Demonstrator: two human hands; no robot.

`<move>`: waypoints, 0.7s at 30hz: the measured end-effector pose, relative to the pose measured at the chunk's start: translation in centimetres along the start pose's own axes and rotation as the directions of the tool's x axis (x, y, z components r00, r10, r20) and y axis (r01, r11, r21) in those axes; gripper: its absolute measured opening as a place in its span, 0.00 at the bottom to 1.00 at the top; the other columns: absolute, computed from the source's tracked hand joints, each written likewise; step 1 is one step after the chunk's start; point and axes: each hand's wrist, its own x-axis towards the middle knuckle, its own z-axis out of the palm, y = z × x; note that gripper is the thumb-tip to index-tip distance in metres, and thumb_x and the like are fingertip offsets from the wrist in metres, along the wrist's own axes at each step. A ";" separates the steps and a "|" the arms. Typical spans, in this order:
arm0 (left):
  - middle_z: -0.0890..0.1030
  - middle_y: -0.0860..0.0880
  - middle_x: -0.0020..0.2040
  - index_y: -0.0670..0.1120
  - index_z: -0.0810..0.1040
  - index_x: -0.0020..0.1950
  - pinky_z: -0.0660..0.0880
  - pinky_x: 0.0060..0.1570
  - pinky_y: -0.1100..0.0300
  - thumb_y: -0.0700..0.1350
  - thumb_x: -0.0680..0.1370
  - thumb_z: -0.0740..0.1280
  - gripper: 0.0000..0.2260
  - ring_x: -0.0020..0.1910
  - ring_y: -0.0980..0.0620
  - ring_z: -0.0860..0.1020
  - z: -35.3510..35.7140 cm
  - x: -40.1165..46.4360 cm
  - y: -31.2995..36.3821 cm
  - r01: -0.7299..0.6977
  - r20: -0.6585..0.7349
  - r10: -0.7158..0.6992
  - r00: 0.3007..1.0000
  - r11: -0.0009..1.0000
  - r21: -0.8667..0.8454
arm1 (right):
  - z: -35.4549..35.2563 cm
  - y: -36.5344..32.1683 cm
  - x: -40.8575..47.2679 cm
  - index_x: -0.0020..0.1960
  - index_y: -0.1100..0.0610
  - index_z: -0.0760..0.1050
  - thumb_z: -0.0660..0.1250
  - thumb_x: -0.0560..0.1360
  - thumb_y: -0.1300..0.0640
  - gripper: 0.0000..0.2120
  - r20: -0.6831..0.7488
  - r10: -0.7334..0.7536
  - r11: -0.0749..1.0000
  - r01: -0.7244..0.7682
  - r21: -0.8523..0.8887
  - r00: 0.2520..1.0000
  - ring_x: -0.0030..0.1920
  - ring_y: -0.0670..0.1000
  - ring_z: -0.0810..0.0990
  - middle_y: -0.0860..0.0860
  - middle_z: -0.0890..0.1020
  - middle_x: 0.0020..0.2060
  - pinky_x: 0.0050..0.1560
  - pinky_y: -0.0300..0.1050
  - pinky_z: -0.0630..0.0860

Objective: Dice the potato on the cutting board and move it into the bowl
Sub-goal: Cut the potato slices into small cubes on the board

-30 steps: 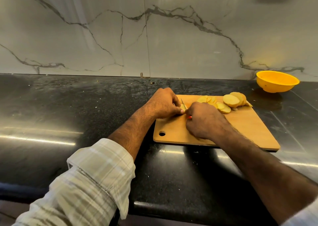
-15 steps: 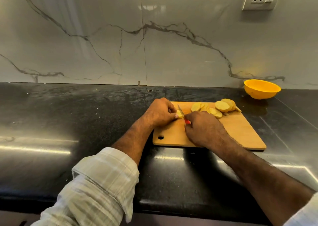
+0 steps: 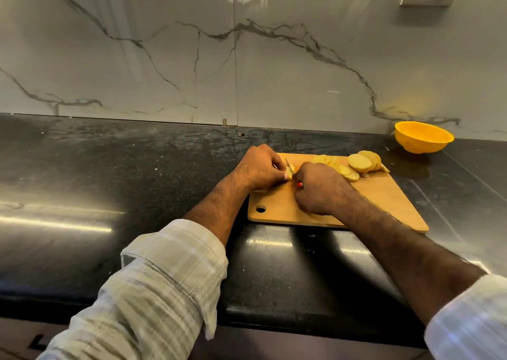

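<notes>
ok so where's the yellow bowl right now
In the head view the yellow bowl sits on the black counter at far right against the marble wall, beyond the cutting board's far right corner and apart from it.

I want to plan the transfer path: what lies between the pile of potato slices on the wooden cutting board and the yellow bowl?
In the head view, only the wooden cutting board's far corner and bare black countertop separate the pale round potato slices from the yellow plastic bowl.

Both hands (image 3: 260, 167) (image 3: 318, 188) work a knife (image 3: 288, 165) on the cutting board (image 3: 384, 198).
</notes>
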 end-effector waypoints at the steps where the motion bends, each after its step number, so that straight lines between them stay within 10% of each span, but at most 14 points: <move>1: 0.87 0.54 0.49 0.49 0.89 0.50 0.83 0.57 0.56 0.48 0.73 0.81 0.08 0.49 0.59 0.83 0.0 -0.1 0.0 -0.007 -0.006 0.007 1.000 1.000 -0.002 | 0.2 -0.1 0.1 0.68 0.51 0.77 0.69 0.79 0.52 0.17 -0.016 -0.002 1.000 0.002 -0.011 1.000 0.54 0.53 0.79 0.51 0.82 0.57 0.54 0.49 0.82; 8: 0.85 0.54 0.52 0.49 0.88 0.53 0.82 0.54 0.58 0.50 0.74 0.80 0.10 0.49 0.59 0.81 0.0 -0.3 0.0 -0.030 -0.009 0.030 1.000 1.000 0.004 | 0.5 1.3 -0.9 0.71 0.50 0.78 0.65 0.81 0.50 0.18 -0.180 -0.011 1.000 0.015 0.017 0.984 0.60 0.54 0.80 0.51 0.82 0.63 0.54 0.50 0.80; 21: 0.84 0.56 0.50 0.49 0.88 0.51 0.74 0.44 0.69 0.47 0.75 0.80 0.07 0.48 0.61 0.80 0.2 0.4 -0.3 -0.014 -0.010 0.014 1.000 1.000 0.012 | 0.7 0.9 -1.1 0.72 0.48 0.77 0.68 0.80 0.49 0.21 -0.072 -0.016 1.000 0.016 -0.001 0.997 0.59 0.53 0.79 0.51 0.82 0.62 0.55 0.50 0.82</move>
